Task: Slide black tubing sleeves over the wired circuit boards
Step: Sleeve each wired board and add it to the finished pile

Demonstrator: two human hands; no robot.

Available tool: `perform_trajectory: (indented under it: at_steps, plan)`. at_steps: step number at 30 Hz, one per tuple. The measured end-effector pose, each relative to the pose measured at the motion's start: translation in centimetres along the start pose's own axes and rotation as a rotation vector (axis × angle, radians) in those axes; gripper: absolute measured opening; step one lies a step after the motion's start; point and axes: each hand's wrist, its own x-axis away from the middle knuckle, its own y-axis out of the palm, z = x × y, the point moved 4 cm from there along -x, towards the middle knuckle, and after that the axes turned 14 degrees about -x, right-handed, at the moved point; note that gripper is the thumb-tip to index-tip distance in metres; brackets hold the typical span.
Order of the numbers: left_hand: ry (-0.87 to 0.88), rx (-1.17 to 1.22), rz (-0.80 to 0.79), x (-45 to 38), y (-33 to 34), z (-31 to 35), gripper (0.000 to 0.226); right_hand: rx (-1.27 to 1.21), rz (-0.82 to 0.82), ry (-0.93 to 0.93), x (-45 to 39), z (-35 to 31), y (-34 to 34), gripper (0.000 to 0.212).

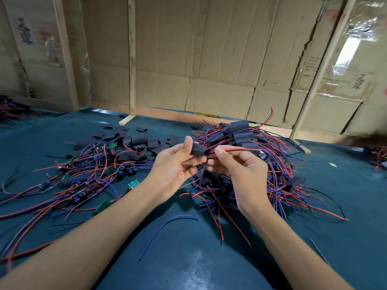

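My left hand (176,166) pinches a black tubing sleeve (199,150) between thumb and fingers, above the table's middle. My right hand (240,170) pinches red and blue wires (238,150) that enter the sleeve's right end. A small circuit board (263,155) hangs on those wires just past my right fingers. To the left lies a tangle of bare green boards with wires (83,178). Loose black sleeves (138,140) are heaped behind it. On the right sits a pile of sleeved boards (243,135) with their wires.
A dark teal mat (188,258) covers the table. A loose blue wire (167,225) lies near the front. Cardboard walls on wooden frames (132,59) close off the back. More wire bundles (12,109) lie at the far left and far right edges.
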Motion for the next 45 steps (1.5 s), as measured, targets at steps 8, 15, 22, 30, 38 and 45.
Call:
perform_trajectory:
  at_steps: [8,15,22,30,38,45]
  plan:
    - [0.036,0.038,-0.003,0.2,-0.1,-0.1,0.034,-0.131,0.041,0.149,-0.1,0.4,0.2,0.024]
    - [0.028,-0.025,0.045,0.2,-0.4,0.0,0.035,-0.014,0.033,0.131,0.0,0.1,0.3,0.025]
    - [0.047,0.152,0.125,-0.4,-1.7,1.0,0.028,-0.274,0.058,0.305,0.3,0.2,1.2,0.033]
    - [0.057,0.253,0.104,-0.4,-2.4,1.6,0.021,-0.449,0.144,0.364,-0.2,0.0,0.4,0.027]
    - [0.088,0.109,0.001,0.1,-1.0,1.3,0.02,-0.347,0.029,0.324,0.1,0.0,1.0,0.021]
    - [0.056,0.183,0.005,0.2,-0.7,0.9,0.019,-0.302,-0.034,0.325,0.6,-0.2,1.7,0.036]
